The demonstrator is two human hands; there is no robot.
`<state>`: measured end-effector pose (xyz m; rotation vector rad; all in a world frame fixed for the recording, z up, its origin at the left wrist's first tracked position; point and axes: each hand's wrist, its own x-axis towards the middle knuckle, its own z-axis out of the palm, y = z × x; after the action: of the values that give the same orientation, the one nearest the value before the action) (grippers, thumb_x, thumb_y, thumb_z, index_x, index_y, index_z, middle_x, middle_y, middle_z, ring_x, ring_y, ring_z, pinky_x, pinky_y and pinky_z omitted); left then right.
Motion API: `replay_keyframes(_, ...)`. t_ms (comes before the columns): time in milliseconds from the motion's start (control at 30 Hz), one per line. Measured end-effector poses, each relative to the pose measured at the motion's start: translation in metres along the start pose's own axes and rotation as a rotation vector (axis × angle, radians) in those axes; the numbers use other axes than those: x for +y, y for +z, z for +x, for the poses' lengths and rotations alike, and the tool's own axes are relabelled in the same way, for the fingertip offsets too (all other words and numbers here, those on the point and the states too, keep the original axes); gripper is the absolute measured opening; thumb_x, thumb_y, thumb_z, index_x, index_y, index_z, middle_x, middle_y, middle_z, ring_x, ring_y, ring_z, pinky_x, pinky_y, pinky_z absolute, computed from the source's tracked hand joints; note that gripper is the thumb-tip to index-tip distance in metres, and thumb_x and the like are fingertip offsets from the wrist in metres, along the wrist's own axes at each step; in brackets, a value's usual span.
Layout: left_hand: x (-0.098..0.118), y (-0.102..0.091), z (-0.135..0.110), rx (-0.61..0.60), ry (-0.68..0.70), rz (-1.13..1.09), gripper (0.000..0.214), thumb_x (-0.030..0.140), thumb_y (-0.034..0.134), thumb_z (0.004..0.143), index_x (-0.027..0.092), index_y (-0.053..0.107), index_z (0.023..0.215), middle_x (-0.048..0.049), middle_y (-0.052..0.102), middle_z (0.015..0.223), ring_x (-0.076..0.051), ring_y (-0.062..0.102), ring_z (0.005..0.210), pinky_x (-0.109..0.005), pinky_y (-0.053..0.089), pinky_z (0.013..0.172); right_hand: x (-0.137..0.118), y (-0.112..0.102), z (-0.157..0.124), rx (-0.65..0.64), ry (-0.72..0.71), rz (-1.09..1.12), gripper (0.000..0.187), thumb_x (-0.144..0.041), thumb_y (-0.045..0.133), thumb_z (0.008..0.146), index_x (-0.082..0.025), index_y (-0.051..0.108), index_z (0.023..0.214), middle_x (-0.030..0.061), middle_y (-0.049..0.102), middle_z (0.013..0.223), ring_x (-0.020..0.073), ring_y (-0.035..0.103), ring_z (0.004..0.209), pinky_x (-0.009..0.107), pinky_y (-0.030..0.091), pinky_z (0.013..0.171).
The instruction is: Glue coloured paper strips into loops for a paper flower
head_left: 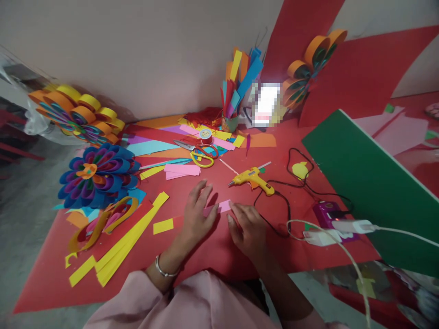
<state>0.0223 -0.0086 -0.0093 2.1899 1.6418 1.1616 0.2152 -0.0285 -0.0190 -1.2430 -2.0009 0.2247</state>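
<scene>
The pink strip point(224, 206) lay between the left hand point(197, 217), fingers loosely spread, and the right hand point(251, 228), fingertips at its end, grip unclear; it seemed light, easily creased, best taken by its edges.

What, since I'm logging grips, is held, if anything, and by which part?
The right hand touches the pink paper strip at its right end; whether this or the left hand grips is unclear.

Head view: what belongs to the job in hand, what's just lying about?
Likely the job in hand:
pink strip, at the fingers of the left hand and right hand
yellow glue gun, untouched but close by

Likely just lying about:
scissors
spool
blue-and-purple paper flower
green board
</scene>
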Motion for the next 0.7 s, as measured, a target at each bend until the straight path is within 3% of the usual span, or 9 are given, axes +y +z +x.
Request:
replay_keyframes(100,0.000,0.001,0.003,0.036,0.014,0.026,0.076,0.031,0.063,0.100,0.027,0.025,0.166,-0.0186,0.036,0.168,-0.032,0.039,0.155,-0.056,0.046,0.120,0.002,0.006,-0.001,0.030,0.016,-0.047,0.069,-0.033,0.057,0.102,-0.018,0.030,0.164,0.0230,0.051,0.158,0.0358,0.051,0.143,0.058,0.048,0.110)
replay_keyframes(200,-0.003,0.003,0.005,0.027,0.034,0.041,0.084,0.033,0.065,0.100,0.026,0.017,0.168,-0.0202,0.030,0.171,-0.032,0.033,0.159,-0.058,0.042,0.123,0.004,0.009,-0.001,0.036,0.043,-0.041,0.082,-0.034,0.056,0.102,-0.021,0.011,0.169,0.0245,0.028,0.171,0.0393,0.035,0.156,0.066,0.044,0.114)
replay_keyframes(400,-0.014,-0.002,-0.001,-0.144,0.112,0.113,0.086,0.040,0.069,0.097,0.024,0.020,0.166,-0.0209,0.051,0.159,-0.034,0.049,0.149,-0.059,0.040,0.122,0.008,0.008,0.003,0.004,0.152,0.046,0.091,-0.023,0.051,0.094,-0.020,0.000,0.170,0.0248,0.035,0.167,0.0385,0.050,0.145,0.069,0.041,0.115)
replay_keyframes(533,-0.015,-0.004,-0.001,-0.190,0.209,0.147,0.080,0.039,0.072,0.096,0.024,0.030,0.162,-0.0189,0.060,0.150,-0.033,0.059,0.140,-0.055,0.041,0.120,0.009,0.010,0.001,-0.013,0.151,0.040,0.102,-0.010,0.048,0.080,-0.019,0.000,0.170,0.0224,0.030,0.171,0.0363,0.050,0.145,0.069,0.038,0.119)
replay_keyframes(700,-0.012,-0.003,-0.002,-0.272,0.222,0.107,0.064,0.031,0.068,0.098,0.026,0.041,0.157,-0.0143,0.067,0.142,-0.030,0.067,0.128,-0.048,0.053,0.107,0.008,0.013,-0.002,-0.026,0.150,0.020,0.106,-0.006,0.048,0.075,-0.019,0.004,0.170,0.0208,0.029,0.172,0.0365,0.051,0.145,0.067,0.040,0.120)
